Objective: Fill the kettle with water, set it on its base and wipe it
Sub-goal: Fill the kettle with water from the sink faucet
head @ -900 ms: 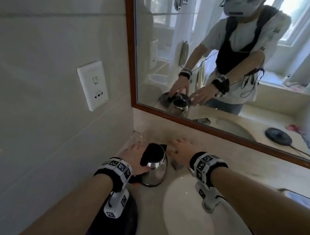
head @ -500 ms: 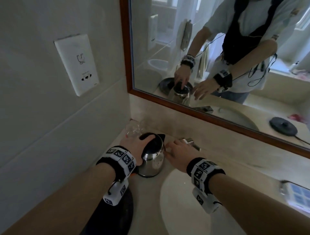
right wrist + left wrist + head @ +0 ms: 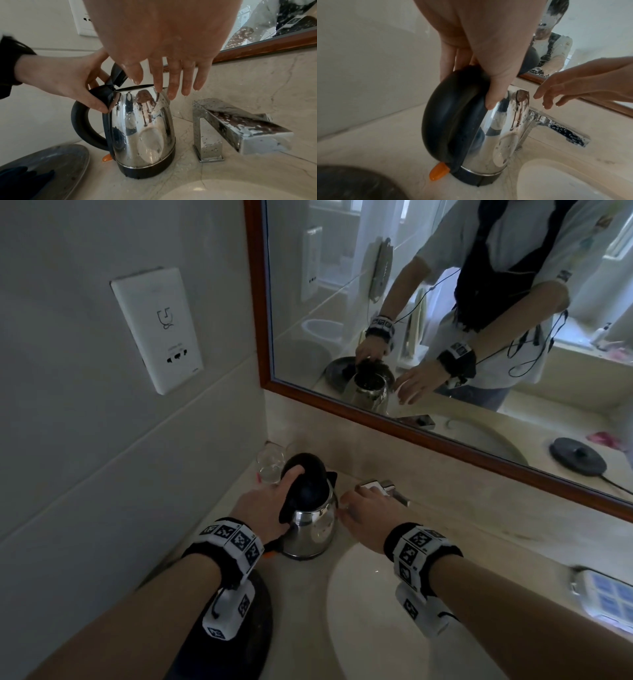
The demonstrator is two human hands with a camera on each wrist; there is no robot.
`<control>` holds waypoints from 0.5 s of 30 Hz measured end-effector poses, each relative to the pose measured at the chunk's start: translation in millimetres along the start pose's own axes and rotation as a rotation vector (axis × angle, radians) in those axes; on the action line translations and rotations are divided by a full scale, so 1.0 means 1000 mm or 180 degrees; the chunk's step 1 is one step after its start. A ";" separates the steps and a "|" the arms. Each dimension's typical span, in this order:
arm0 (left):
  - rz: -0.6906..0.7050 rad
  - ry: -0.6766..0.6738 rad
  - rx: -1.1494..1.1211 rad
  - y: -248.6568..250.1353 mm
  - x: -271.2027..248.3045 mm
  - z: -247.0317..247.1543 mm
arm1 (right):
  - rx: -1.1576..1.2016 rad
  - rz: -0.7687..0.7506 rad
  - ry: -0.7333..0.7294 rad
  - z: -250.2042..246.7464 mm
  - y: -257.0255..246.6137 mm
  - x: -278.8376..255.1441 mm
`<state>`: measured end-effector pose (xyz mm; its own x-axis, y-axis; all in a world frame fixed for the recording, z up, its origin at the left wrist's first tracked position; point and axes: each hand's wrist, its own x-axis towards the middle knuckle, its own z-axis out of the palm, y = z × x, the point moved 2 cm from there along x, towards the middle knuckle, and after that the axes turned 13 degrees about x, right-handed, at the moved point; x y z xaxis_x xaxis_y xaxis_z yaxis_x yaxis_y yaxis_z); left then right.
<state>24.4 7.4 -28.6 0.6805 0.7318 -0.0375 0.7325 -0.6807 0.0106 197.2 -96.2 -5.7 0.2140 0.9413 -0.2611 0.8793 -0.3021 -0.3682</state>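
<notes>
1. My left hand (image 3: 56, 79) is wrapped around the top of the black handle (image 3: 82, 127) of the kettle (image 3: 144, 129), thumb pressed where the handle meets the steel body. The lid (image 3: 305, 474) stands tipped open.
2. My right hand (image 3: 164, 44) holds nothing. Its fingers are straight and spread, wet, hanging just over the kettle's rim on the right side. I cannot tell whether they touch it.
3. The kettle stands upright on the counter (image 3: 257, 81), at the sink's (image 3: 376, 628) far-left edge, just left of the tap (image 3: 240, 125).
4. I judge the step in hand to be getting the opened kettle under the tap. To do it well I'd keep the handle grip firm, lift straight, and bring the mouth under the spout before running water. The steel is beaded with drops, so it may be slippery.
5. Whether the kettle has water in it I cannot tell.
6. A clear glass (image 3: 270, 463) stands at the far left, apparently empty.
7. A dark round tray (image 3: 48, 170) lies near left, and the kettle's base (image 3: 579, 455) shows only in the mirror (image 3: 445, 302), well apart to the right.
</notes>
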 end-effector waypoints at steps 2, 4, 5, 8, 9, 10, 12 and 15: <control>-0.0038 0.0139 -0.0434 -0.005 -0.006 0.005 | 0.0032 -0.0009 0.0003 0.002 0.000 0.000; -0.0055 0.0217 -0.0874 -0.011 -0.014 0.009 | 0.0093 -0.0002 0.0016 0.005 0.001 0.001; -0.0094 0.0265 -0.1032 -0.012 -0.017 0.011 | 0.0118 0.0008 0.0027 0.006 0.003 0.001; -0.0194 0.0491 -0.1303 -0.013 -0.023 0.016 | 0.0160 0.0058 0.0060 0.012 0.010 0.002; -0.0222 0.0492 -0.1366 -0.012 -0.024 0.018 | 0.0179 0.0061 0.0097 0.014 0.013 0.002; -0.0243 0.0461 -0.1413 -0.011 -0.024 0.020 | 0.0202 0.0055 0.0146 0.015 0.015 0.002; -0.0279 0.0441 -0.1407 -0.009 -0.025 0.024 | 0.0237 0.0043 0.0227 0.017 0.019 0.002; -0.0399 0.0457 -0.1317 -0.006 -0.022 0.029 | 0.0328 0.0042 0.0244 0.017 0.023 0.000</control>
<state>4.3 -5.9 -56.5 0.5603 0.8249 0.0747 0.7350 -0.5368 0.4143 210.1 -105.7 -29.8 0.2606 0.9447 -0.1989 0.8287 -0.3246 -0.4559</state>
